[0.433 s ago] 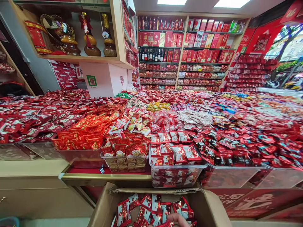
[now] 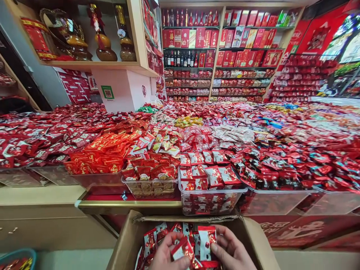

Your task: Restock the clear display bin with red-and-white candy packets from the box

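Both of my hands are over an open cardboard box at the bottom of the view. Inside it lie loose red-and-white candy packets, partly covered by my hands. My left hand is closed on a candy packet, tilted between thumb and fingers. My right hand pinches another candy packet by its right edge, nearly upright with its white side showing. Just beyond the box stands a clear plastic bin filled with neat rows of similar red-and-white packets.
A bin of durian candy stands left of it, then orange-red packets. Dark red packets fill bins to the right. A gold-edged counter runs behind the box. A blue basket sits at lower left; a display cabinet overhangs upper left.
Both hands have come up into view over the box, each now holding a candy packet. Earlier only a few fingers showed at the bottom edge. The camera has tilted slightly down.
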A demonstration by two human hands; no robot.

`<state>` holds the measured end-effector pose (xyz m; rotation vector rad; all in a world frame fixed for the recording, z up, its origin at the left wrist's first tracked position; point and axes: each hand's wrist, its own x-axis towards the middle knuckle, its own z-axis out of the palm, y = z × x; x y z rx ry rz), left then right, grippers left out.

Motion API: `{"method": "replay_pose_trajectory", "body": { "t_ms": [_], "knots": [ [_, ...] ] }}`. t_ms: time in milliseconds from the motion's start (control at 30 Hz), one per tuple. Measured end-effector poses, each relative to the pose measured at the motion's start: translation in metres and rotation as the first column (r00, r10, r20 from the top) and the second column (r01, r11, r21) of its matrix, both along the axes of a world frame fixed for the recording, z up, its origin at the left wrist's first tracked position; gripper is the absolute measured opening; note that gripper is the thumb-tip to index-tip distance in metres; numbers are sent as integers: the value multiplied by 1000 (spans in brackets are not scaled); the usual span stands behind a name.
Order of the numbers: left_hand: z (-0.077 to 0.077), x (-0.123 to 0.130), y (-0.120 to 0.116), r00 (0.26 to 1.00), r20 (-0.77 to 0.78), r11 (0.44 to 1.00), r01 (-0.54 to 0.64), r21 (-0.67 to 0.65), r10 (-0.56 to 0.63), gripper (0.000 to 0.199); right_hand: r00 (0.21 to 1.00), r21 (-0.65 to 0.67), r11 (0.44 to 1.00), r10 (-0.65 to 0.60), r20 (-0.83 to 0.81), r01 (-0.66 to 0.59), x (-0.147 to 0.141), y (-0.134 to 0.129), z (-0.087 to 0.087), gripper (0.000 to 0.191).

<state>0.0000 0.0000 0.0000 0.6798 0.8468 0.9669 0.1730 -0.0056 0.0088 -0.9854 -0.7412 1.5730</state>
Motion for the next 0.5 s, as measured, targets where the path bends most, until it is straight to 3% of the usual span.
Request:
{"method": "replay_pose_trajectory", "body": {
  "t_ms": [233,500],
  "knots": [
    [51,14,2,988,23,986,-149,-71,151,45,999,-27,1000,8,-39,-9,0,-3,34,38],
    [70,8,12,986,16,986,-168,-3,168,34,997,3,997,-71,-34,71,9,4,61,46]
  ]
}}
